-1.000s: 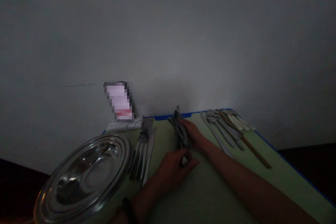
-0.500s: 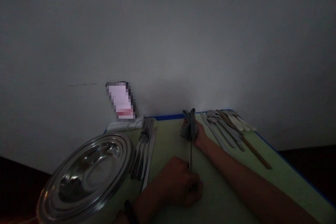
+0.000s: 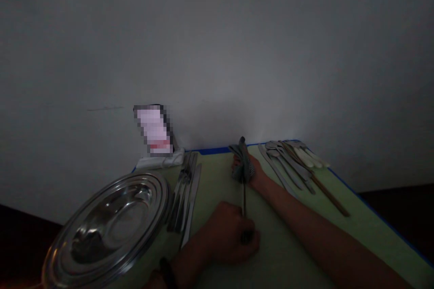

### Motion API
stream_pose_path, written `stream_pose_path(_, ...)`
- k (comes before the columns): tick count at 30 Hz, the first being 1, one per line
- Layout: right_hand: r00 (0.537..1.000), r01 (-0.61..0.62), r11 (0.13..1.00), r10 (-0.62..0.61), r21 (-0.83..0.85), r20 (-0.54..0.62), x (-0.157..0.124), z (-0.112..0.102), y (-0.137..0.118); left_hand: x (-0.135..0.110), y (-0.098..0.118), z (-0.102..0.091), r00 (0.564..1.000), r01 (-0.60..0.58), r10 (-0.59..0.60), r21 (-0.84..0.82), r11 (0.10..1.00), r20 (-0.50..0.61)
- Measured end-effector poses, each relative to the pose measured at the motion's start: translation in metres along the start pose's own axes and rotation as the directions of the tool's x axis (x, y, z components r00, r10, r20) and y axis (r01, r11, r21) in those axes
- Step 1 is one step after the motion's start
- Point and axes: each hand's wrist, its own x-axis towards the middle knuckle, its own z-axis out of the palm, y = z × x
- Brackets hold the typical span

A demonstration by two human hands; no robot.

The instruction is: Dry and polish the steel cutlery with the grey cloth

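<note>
Head view has the slim metal utensil (image 3: 244, 201) at its middle, standing out between my two hands, its near end in the left hand (image 3: 232, 232) and its far end lost inside a grey cloth (image 3: 242, 165). The left fingers are curled round the handle; the right hand (image 3: 256, 169), farther out, is closed around the bunched cloth. Light is dim and the cloth covers the head, so I can't fairly say whether it's a spoon, fork or knife. I judge the step in hand as working the cloth over that far end. To my mind, the next move calls for a firm left grip, with the right easing its squeeze enough to slide along the shaft.

Just left of the left hand lies a row of cutlery (image 3: 192, 196), and beyond that a shiny metal dish (image 3: 159, 189). Right of the right hand, more cutlery (image 3: 288, 171) lies beside brown chopsticks (image 3: 330, 196).
</note>
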Motion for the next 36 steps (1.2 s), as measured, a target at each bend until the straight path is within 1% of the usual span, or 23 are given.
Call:
stream_pose_path(3,1.000,0.012,0.998,-0.013,-0.066,-0.027,-0.002,0.000,0.001,0.001,-0.001,0.000,0.993,0.088,-0.098,-0.153,0.984,-0.062)
stream_pose_path(5,0.999,0.010,0.993,-0.014,-0.113,-0.038,-0.005,0.001,0.000,0.002,-0.002,0.000,0.972,0.164,-0.207,-0.313,0.935,-0.109)
stream_pose_path(7,0.999,0.003,0.988,-0.009,-0.156,-0.041,-0.008,0.003,0.000,0.004,-0.004,-0.001,0.938,0.214,-0.316,-0.479,0.851,-0.141)
stream_pose_path(9,0.999,-0.007,0.981,-0.001,-0.196,-0.038,-0.010,0.005,0.000,0.006,-0.007,-0.002,0.899,0.226,-0.404,-0.613,0.757,-0.168)
stream_pose_path(11,0.999,-0.005,0.975,-0.003,-0.223,-0.035,-0.011,0.006,0.001,0.007,-0.011,-0.003,0.858,0.208,-0.468,-0.692,0.691,-0.209)
stream_pose_path(12,0.999,0.002,0.974,-0.010,-0.227,-0.036,-0.011,0.006,0.001,0.008,-0.012,-0.004,0.846,0.201,-0.484,-0.707,0.678,-0.223)
stream_pose_path(13,0.999,0.012,0.974,-0.022,-0.225,-0.039,-0.010,0.006,0.002,0.008,-0.013,-0.004,0.844,0.201,-0.485,-0.703,0.682,-0.229)
stream_pose_path(15,0.998,0.033,0.978,-0.043,-0.208,-0.045,-0.009,0.006,0.002,0.009,-0.014,-0.003,0.862,0.229,-0.456,-0.631,0.742,-0.223)
stream_pose_path(18,0.997,0.043,0.982,-0.054,-0.186,-0.054,-0.006,0.003,0.002,0.009,-0.011,0.001,0.905,0.289,-0.386,-0.410,0.865,-0.177)
stream_pose_path(20,0.997,0.044,0.984,-0.055,-0.174,-0.062,-0.006,0.003,0.002,0.009,-0.009,0.003,0.921,0.300,-0.356,-0.297,0.906,-0.155)
stream_pose_path(21,0.997,0.043,0.985,-0.055,-0.166,-0.063,-0.006,0.003,0.002,0.008,-0.009,0.004,0.926,0.298,-0.346,-0.270,0.916,-0.152)
stream_pose_path(23,0.997,0.038,0.989,-0.047,-0.144,-0.061,-0.006,0.003,0.001,0.007,-0.009,0.004,0.927,0.294,-0.343,-0.275,0.915,-0.150)
stream_pose_path(25,0.998,0.023,0.993,-0.030,-0.116,-0.058,-0.007,0.004,0.001,0.007,-0.010,0.004,0.917,0.299,-0.369,-0.357,0.885,-0.149)
stream_pose_path(27,0.998,-0.001,0.996,-0.005,-0.085,-0.062,-0.007,0.004,-0.001,0.006,-0.011,0.001,0.891,0.292,-0.426,-0.524,0.800,-0.153)
stream_pose_path(29,0.997,-0.028,0.998,0.025,-0.053,-0.070,-0.007,0.003,-0.003,0.007,-0.011,-0.001,0.860,0.247,-0.488,-0.715,0.654,-0.149)
stream_pose_path(31,0.996,-0.052,0.998,0.050,-0.027,-0.072,-0.007,0.003,-0.004,0.007,-0.009,-0.004,0.830,0.197,-0.544,-0.851,0.486,-0.119)
stream_pose_path(33,0.995,-0.069,0.998,0.068,-0.004,-0.066,-0.007,0.003,-0.006,0.009,-0.008,-0.005,0.814,0.159,-0.576,-0.923,0.350,-0.078)
stream_pose_path(36,0.995,-0.094,0.995,0.095,0.029,-0.030,-0.008,0.005,-0.009,0.010,-0.009,-0.006,0.824,0.101,-0.566,-0.977,0.187,-0.023)
